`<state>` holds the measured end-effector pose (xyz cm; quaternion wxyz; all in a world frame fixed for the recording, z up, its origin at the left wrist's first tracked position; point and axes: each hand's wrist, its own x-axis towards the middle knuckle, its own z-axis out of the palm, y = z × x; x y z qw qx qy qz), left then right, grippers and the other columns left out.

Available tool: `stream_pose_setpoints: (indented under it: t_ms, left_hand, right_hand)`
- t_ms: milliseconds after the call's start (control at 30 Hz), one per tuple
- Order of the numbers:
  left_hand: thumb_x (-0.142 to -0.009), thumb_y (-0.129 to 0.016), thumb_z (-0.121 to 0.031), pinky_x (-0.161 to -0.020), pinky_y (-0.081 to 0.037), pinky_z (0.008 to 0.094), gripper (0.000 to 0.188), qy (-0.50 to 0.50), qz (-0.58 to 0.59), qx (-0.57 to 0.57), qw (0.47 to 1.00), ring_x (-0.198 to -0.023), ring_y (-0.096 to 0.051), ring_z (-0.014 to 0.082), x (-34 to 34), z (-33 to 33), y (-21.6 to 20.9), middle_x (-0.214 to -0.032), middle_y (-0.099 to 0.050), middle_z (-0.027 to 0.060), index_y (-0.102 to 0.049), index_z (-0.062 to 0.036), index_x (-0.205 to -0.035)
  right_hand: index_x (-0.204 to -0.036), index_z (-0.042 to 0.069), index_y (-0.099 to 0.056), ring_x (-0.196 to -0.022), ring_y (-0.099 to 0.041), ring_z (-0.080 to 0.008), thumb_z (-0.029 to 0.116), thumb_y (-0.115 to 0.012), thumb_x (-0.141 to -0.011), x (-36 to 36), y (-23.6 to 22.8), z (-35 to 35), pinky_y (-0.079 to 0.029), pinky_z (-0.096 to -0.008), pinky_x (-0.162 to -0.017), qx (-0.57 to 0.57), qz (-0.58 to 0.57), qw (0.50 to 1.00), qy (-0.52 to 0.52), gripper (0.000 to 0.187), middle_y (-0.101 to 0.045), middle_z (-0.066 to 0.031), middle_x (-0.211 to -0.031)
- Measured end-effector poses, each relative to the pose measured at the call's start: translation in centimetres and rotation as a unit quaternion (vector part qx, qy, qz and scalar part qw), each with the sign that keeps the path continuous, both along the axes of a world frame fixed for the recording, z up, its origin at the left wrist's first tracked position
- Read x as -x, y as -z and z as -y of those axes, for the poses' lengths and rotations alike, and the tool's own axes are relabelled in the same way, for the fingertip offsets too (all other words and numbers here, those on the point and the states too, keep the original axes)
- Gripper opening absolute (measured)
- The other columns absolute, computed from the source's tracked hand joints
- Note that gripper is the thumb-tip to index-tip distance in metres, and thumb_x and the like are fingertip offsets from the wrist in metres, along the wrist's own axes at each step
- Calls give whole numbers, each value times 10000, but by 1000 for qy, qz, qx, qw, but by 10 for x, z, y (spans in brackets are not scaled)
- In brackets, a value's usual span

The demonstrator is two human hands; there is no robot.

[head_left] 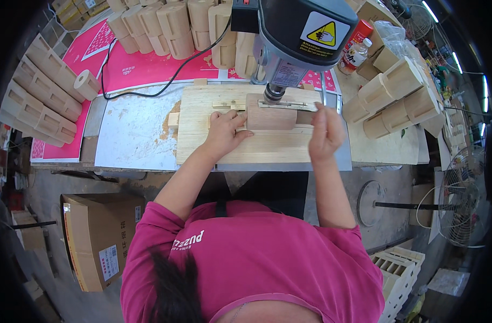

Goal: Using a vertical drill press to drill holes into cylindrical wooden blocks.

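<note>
The block [270,121] is found between the two hands, on a pale wooden board [229,154] and directly under the drill chuck [274,94]. At its left end the left hand [225,131] is laid with thumb and fingers spread apart; whether the block is actually gripped there cannot be told. Just beyond the block's right end, the right hand [327,132] is loosely curled. Its fingertips are brought close to a slim metal rod [324,89] and to the end of a thin strip [305,106] laid over the block, but what, if anything, is pinched cannot be made out.

If the block is steadied only by the left hand, it could be twisted or pushed sideways by a turning bit, and the hole would be spoiled. The left fingers are placed near the chuck, so a slip toward it could end in injury. Long loose hair [176,280], hung on the near side of the left hand, could be caught if the body were bent farther forward. Sawdust [168,126], scattered left of that hand, could unseat the board if trapped beneath it. Whether the chuck is spinning cannot be seen.
</note>
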<state>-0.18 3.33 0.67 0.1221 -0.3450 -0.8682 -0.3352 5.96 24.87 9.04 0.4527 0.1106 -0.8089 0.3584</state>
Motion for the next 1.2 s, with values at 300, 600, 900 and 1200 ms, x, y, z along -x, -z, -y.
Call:
stream_pose_setpoints:
  t_ms: [300, 600, 900, 1200]
  left_hand:
    - [-669, -698, -299, -708, -278, 347, 457, -5, 18, 10, 1000, -747, -500, 193, 0, -2, -1, -765, -524, 21, -583, -127, -1076]
    - [-672, -700, -292, -726, -283, 343, 437, -12, 8, 6, 1000, -754, -505, 178, -2, -3, -5, -767, -533, 10, -586, -127, -1060]
    - [-592, -767, -267, -730, -330, 315, 426, -32, 108, -71, 991, -712, -503, 151, 1, -9, -3, -761, -525, 7, -634, -105, -964]
    - [-554, -768, -127, -509, -358, 240, 279, 137, 154, -126, 970, -573, -447, 108, -45, 88, -69, -654, -459, 24, -596, 0, -733]
  right_hand:
    - [-821, -31, -576, -548, -494, -196, -5, -528, -790, 11, -2, -17, -377, -283, -495, -44, -97, 994, -41, 63, -523, -106, -628]
    - [-843, -5, -577, -602, -532, -149, 320, -453, -878, 107, -142, -32, -413, -258, -587, -57, 22, 993, 101, 350, -558, -95, -658]
    - [-1070, 10, -548, -828, -580, -244, 261, -588, -796, 42, -35, -58, -415, -347, -766, -77, 314, 944, -62, 374, -607, -143, -859]
    - [-844, -29, -628, -651, -531, -221, 152, -707, -683, -53, -10, -39, -417, -285, -616, -63, 388, 903, -174, 256, -585, -77, -711]
